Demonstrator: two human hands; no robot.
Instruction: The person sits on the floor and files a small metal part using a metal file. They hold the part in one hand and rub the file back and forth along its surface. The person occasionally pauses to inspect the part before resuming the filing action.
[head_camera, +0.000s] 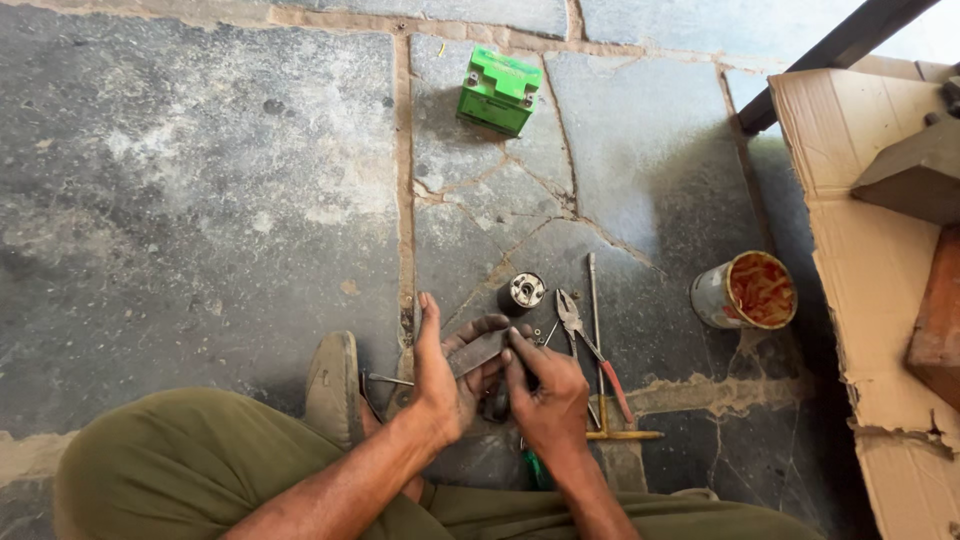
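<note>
Both grips grasping a flat metal piece (478, 352), left hand (440, 375) cupped beneath, right hand (545, 395) pinching its end

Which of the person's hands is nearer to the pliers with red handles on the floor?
The right hand. It is just left of the pliers, almost beside the handles. The left hand is farther left, on the other side of the dark metal part that both hands hold.
</note>
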